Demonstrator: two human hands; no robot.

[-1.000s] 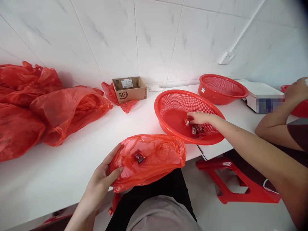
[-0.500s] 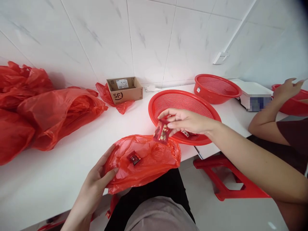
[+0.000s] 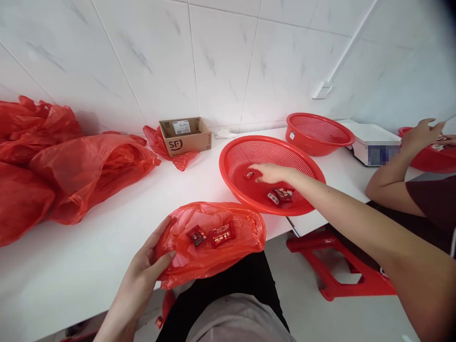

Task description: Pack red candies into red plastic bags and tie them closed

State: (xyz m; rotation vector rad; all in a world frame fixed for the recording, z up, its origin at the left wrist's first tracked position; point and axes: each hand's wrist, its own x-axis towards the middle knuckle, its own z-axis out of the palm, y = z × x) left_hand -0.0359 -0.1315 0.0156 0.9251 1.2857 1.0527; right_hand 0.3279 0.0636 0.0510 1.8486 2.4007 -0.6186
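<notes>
My left hand (image 3: 147, 266) grips the left rim of an open red plastic bag (image 3: 235, 247) at the counter's front edge. Two small red packets (image 3: 213, 235) lie inside the bag. My right hand (image 3: 271, 173) reaches into the big red mesh basket (image 3: 231, 161), fingers spread over a small red packet (image 3: 249, 175). Whether it touches the packet I cannot tell. More red packets (image 3: 280, 195) lie in the basket's near part.
Stuffed red bags (image 3: 71, 166) pile at the left. A small cardboard box (image 3: 185, 136) stands by the wall. A second red basket (image 3: 318, 133) and a white scale (image 3: 374, 142) sit at the right, where another person's arm (image 3: 399, 166) rests. A red stool (image 3: 338, 270) stands below.
My right hand carried a red packet from the basket over to the bag, dropped it in, and has gone back into the basket. The bag now holds two packets.
</notes>
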